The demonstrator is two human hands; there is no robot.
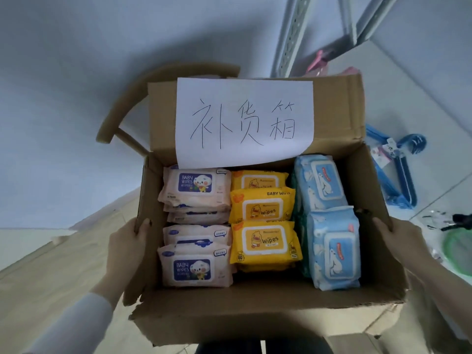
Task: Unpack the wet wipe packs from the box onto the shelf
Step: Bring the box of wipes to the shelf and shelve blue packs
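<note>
An open cardboard box (268,310) fills the middle of the head view, held up between both hands. My left hand (127,249) grips its left wall, thumb hooked over the rim. My right hand (393,238) grips the right wall the same way. Inside lie three rows of wet wipe packs: pale pink packs (196,267) on the left, yellow duck packs (264,242) in the middle, light blue bear packs (332,249) on the right. A white paper sign (245,121) with handwriting is stuck on the raised far flap.
A wooden chair back (143,98) curves behind the box at the left. A grey metal shelf upright (293,34) stands at the upper right. Blue hangers (398,169) and a green basin (459,249) lie on the floor to the right.
</note>
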